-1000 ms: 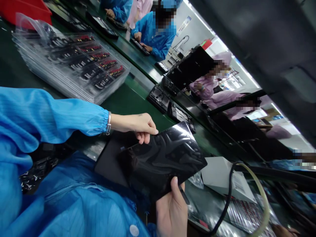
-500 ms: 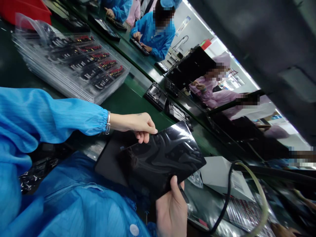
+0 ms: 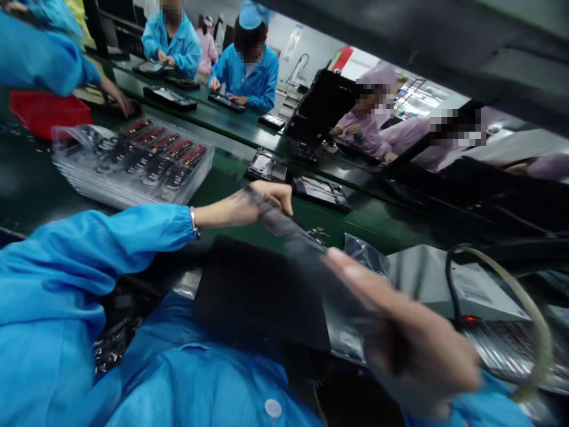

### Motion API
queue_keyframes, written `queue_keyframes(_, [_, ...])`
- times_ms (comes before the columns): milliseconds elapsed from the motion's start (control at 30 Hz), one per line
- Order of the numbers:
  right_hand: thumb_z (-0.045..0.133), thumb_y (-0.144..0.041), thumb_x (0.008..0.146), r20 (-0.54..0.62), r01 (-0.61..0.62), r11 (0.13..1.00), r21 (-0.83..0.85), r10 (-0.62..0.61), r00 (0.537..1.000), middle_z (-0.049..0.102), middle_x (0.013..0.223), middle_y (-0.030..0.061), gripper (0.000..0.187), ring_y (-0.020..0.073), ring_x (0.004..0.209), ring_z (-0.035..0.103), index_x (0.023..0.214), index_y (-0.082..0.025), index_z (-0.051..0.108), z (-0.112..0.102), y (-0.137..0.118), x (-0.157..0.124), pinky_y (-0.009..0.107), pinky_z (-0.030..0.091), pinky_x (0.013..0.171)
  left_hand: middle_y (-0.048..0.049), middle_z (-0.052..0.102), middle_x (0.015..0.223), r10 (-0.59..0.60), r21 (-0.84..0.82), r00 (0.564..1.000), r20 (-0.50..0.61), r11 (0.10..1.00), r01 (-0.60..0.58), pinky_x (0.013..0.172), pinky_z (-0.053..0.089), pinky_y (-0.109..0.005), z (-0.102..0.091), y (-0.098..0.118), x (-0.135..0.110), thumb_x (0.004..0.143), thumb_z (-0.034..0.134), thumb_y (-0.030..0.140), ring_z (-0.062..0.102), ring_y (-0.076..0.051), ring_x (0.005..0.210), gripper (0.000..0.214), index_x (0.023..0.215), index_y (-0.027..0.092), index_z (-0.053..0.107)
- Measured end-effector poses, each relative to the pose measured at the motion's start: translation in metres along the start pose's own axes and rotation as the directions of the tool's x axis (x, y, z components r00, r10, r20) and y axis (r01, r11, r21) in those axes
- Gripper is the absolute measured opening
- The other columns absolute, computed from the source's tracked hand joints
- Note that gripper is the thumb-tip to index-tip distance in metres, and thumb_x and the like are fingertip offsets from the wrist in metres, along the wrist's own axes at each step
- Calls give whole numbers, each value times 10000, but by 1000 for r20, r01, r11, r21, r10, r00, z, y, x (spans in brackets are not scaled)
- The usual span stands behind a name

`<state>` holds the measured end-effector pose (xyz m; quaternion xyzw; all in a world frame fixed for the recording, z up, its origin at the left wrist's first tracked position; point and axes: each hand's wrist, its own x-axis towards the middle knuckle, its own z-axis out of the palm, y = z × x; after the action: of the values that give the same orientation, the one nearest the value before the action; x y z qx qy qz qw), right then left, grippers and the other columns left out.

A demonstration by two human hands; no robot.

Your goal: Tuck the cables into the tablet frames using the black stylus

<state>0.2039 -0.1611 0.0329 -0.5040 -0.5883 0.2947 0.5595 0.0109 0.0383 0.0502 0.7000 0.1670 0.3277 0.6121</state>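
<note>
A thin glossy black panel [image 3: 296, 234], smeared by motion, is tilted almost edge-on between my hands. My right hand [image 3: 413, 332] grips its near end, blurred, with the thumb along the edge. Behind the panel's far end, my left hand [image 3: 271, 198] is closed with curled fingers. The panel partly covers those fingers, so what they hold cannot be made out. Below both hands a flat black sheet or pad [image 3: 262, 296] lies at the bench edge in front of my body.
Stacked clear trays [image 3: 133, 166] of small parts stand at left, near a red bin [image 3: 48, 112]. Black device housings [image 3: 320, 193] lie beyond my hands. A white box [image 3: 453, 279] and a looped cable [image 3: 544, 332] are at right. Co-workers sit across; another person's arm [image 3: 40, 59] reaches in at left.
The panel has turned from showing its shiny face to nearly edge-on. My right hand has moved right and up, and my left hand slightly up. The view has levelled; a co-worker's arm has entered at left.
</note>
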Motion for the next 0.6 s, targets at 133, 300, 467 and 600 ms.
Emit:
queue_keyframes(133, [639,-58,840,317,522,792,-315,-431,845,608,1265,-11,464,228,1231,594,1219,-316,714,14,18,-2,361,408,1188,-71,723,931,54,335,996,71,939,-75,819,517,-207,-10,-37,-6,741,751,164,698,-171,899,212,912,93,648])
queue_keyframes(300, [567,-97,927,409,622,686,-377,-479,776,551,1341,19,492,207,1285,542,1364,-320,610,11,49,-13,323,384,1187,-129,691,1144,-3,612,984,-180,782,114,958,477,-314,-49,-59,-38,854,642,271,658,-230,1071,428,1248,107,611])
queue_keyframes(467, [409,-52,990,557,740,329,-587,-499,664,469,1440,102,439,238,1357,475,1362,-152,621,13,58,-24,405,377,1197,-103,581,1368,-31,817,971,-238,535,217,1141,338,-405,-64,-66,-84,966,464,486,506,-262,1296,515,1338,155,599])
queue_keyframes(600, [340,-4,982,632,760,187,-623,-452,630,496,1424,141,454,287,1328,509,1309,-96,642,20,57,-28,461,512,1070,-88,451,1506,-44,878,970,-239,417,235,1205,265,-428,-53,-74,-109,986,310,625,355,-257,1423,678,1388,145,567])
